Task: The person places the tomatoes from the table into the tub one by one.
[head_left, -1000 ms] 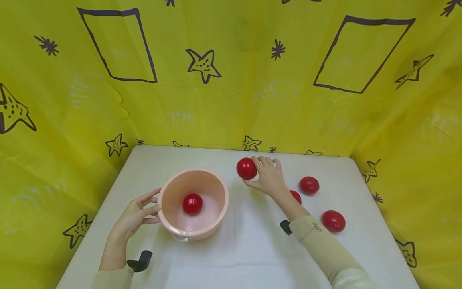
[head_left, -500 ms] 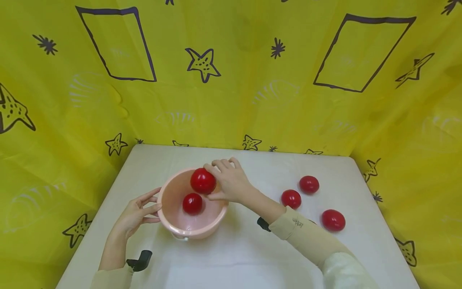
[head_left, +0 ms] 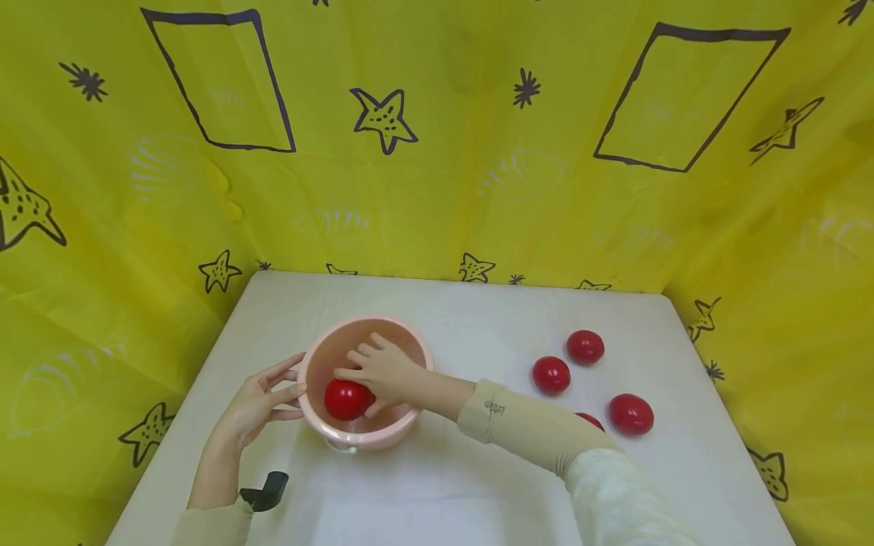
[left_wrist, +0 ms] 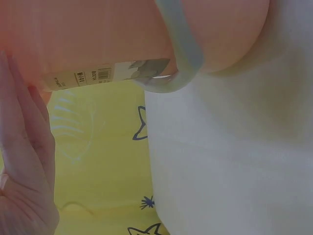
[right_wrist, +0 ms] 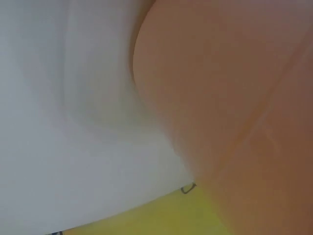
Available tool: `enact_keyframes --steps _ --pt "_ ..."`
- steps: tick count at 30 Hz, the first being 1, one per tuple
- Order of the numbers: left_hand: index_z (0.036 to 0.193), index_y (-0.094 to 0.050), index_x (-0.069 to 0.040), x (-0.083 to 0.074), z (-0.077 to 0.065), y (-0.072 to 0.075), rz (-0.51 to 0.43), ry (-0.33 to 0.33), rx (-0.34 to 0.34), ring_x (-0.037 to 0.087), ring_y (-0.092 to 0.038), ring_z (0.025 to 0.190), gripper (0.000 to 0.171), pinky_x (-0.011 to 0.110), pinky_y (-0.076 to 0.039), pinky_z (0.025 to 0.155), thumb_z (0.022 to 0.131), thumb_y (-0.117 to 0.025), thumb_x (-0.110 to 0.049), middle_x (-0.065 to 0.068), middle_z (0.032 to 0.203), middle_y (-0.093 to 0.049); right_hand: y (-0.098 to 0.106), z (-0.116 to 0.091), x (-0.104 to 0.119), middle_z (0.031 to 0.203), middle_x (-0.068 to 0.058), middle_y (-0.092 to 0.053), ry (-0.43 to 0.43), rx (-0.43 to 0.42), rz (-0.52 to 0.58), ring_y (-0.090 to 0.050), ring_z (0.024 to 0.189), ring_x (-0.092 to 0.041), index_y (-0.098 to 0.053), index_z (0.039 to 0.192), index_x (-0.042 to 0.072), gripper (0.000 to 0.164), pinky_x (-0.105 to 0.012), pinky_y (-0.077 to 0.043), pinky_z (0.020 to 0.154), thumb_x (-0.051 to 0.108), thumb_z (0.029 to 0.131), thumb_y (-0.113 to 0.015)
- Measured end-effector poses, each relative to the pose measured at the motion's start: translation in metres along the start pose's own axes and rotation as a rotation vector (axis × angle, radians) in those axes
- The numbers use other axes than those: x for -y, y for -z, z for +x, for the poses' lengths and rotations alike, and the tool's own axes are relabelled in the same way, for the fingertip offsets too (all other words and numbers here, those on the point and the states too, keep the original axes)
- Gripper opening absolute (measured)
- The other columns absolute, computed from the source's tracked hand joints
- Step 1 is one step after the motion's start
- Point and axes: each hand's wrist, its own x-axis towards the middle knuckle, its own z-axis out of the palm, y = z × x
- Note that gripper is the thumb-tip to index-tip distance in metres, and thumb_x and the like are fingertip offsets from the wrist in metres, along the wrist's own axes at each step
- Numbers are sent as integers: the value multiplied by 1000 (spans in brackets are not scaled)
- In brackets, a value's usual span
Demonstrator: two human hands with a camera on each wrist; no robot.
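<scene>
In the head view my left hand [head_left: 256, 402] holds the side of a pink bucket [head_left: 429, 356] at its rim. The left wrist view shows its long fingers [left_wrist: 24, 117] lying along the bucket wall [left_wrist: 107, 34], near a label [left_wrist: 98, 73] and a pale handle [left_wrist: 183, 49]. My right hand [head_left: 385, 371] reaches down inside the bucket, its fingers and thumb round a red ball [head_left: 348, 400]. The ball that lay in the bucket before is hidden behind them. In the right wrist view, the bucket's outer wall [right_wrist: 210, 73] fills much of the picture.
On the white table [head_left: 478, 485] to the right lie several more red balls, among them a far ball [head_left: 585, 346], a left ball [head_left: 551, 375] and a right ball [head_left: 631, 415]. My right sleeve partly covers another ball [head_left: 590, 419]. Yellow patterned curtains [head_left: 451, 205] surround the table.
My right hand has carried its red ball leftward from over the table, across the bucket's rim and down inside. The left hand and the bucket have stayed in place.
</scene>
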Motion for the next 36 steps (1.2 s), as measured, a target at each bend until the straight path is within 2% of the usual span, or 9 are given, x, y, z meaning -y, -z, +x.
enact_keyframes --steps 10,16,23,28,36 --pt "141 -31 -1 0 1 1 3 8 -11 16 -64 72 64 35 -56 67 87 -62 -14 5 99 -51 -8 20 8 133 8 -41 64 138 -213 -35 120 -13 -26 140 40 81 -36 -28 103 71 71 -54" --pt "141 -31 -1 0 1 1 2 8 -7 16 -64 72 62 35 -56 67 88 -61 -13 4 99 -52 -11 30 14 135 12 -37 55 222 -318 -34 119 -10 -22 139 45 77 -32 -27 102 73 73 -49" --pt "141 -29 -2 1 1 1 -3 13 -8 16 -63 72 61 35 -57 66 89 -59 -12 5 99 -51 -10 38 23 138 15 -30 78 322 -368 -28 125 -7 -18 137 47 73 -31 -23 103 74 74 -45" --pt "142 -29 -2 0 0 1 1 11 -7 16 -63 72 62 35 -57 66 88 -60 -12 6 100 -51 -11 39 25 140 17 -26 99 359 -407 -24 127 -7 -16 137 52 72 -31 -22 103 74 74 -43" --pt "141 -29 -1 -1 0 0 -9 15 -5 15 -63 72 64 34 -56 67 87 -61 -13 5 99 -51 -11 35 22 137 17 -28 95 335 -371 -25 124 -6 -21 133 55 70 -32 -22 103 74 72 -49"
